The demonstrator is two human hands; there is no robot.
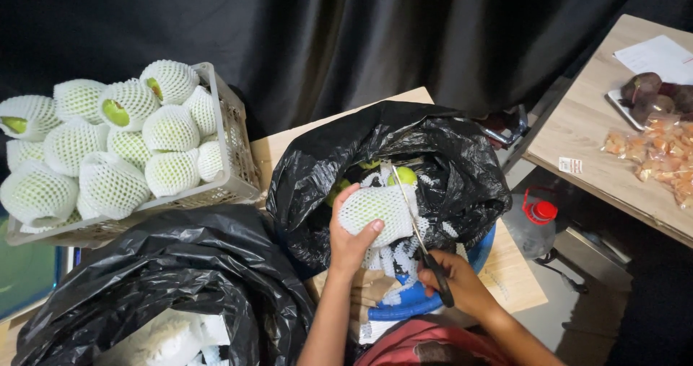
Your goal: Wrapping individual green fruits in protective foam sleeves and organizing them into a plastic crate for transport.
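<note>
left fingers (359, 230) wrapped round netted fruit (377, 208), right fingers (433, 271) closed on scissors (419, 234)

I'm getting one view only, worn on the head, looking steeply down and close on both hands; a crate (229, 131) sits up-left of them.

I see my left hand (349, 245) gripping a white foam-netted round fruit (375, 206) over the open crinkled black plastic bag (462, 165), which sits on the pale wooden table (516, 279). My right hand (462, 285), just right of it, holds black-handled metal scissors (426, 247) alongside the fruit. To the left stands a beige plastic lattice crate (234, 157) holding more netted fruits. Nearer me, front left, lies a second black plastic bag (166, 279).
</note>
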